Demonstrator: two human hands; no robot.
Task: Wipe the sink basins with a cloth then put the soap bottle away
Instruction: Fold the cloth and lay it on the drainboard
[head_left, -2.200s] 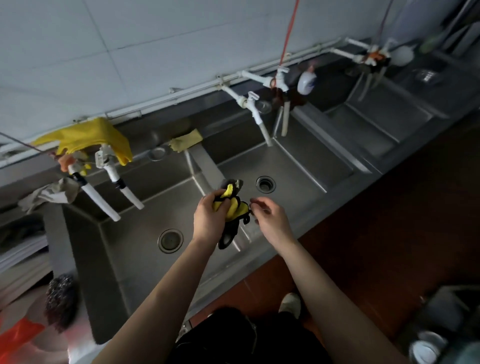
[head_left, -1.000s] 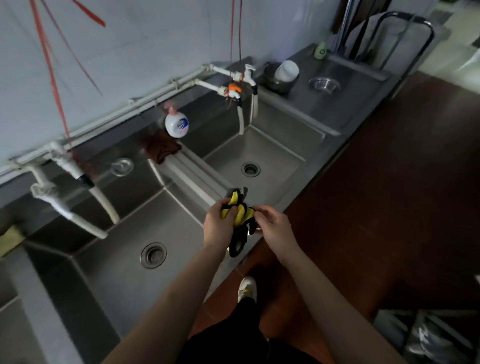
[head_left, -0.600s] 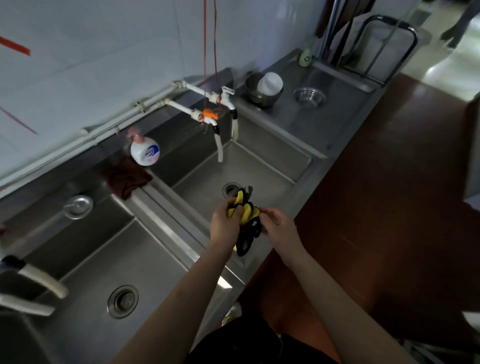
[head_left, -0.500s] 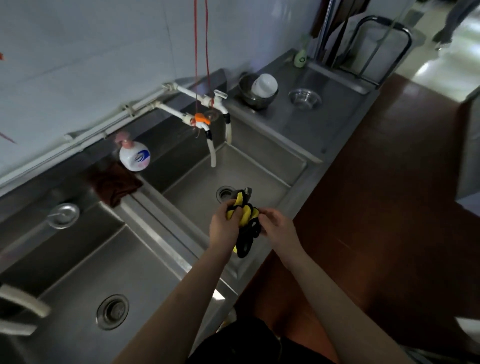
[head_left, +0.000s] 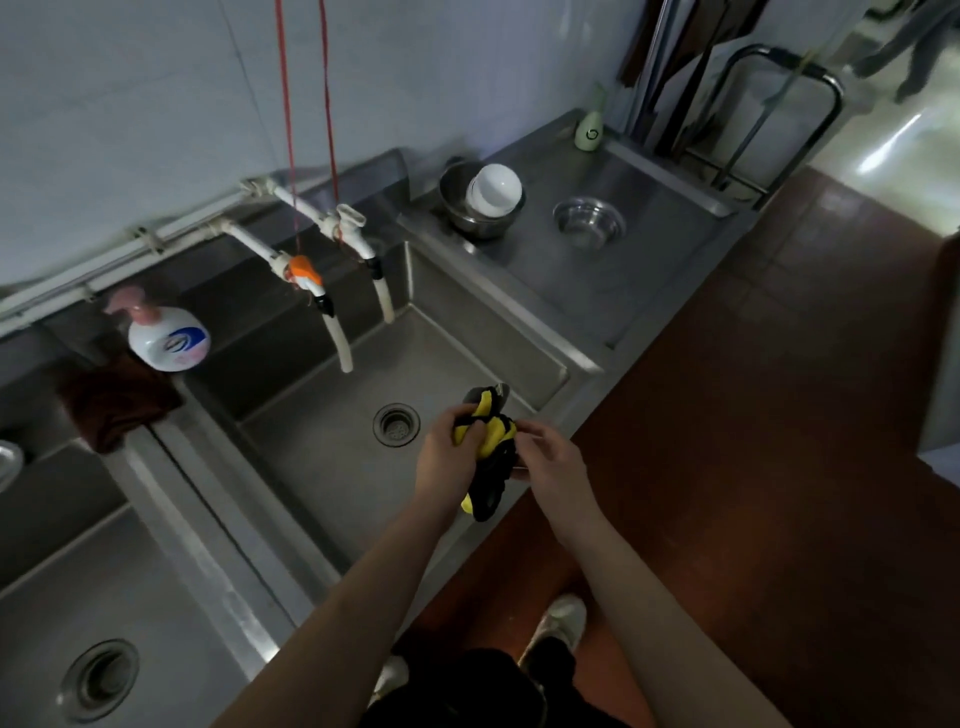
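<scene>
Left hand (head_left: 445, 457) clenched round a bunched yellow-and-black cloth (head_left: 488, 452), right hand (head_left: 550, 462) pinching its other side; cloth held in the air over the near rim of the right-hand basin (head_left: 322, 457), drain (head_left: 396, 425) just left of the hands. Soap bottle (head_left: 166, 338) upright on the back ledge, well apart, brown rag (head_left: 117, 405) touching its base. Bowls (head_left: 485, 200) on the far drainboard

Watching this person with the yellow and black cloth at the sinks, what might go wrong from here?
The cloth is bunched between the left hand and right hand above the basin's front rim; a loose grip could drop it on the floor. Reaching later for the soap bottle, an arm might bump the hanging tap hoses.
</scene>
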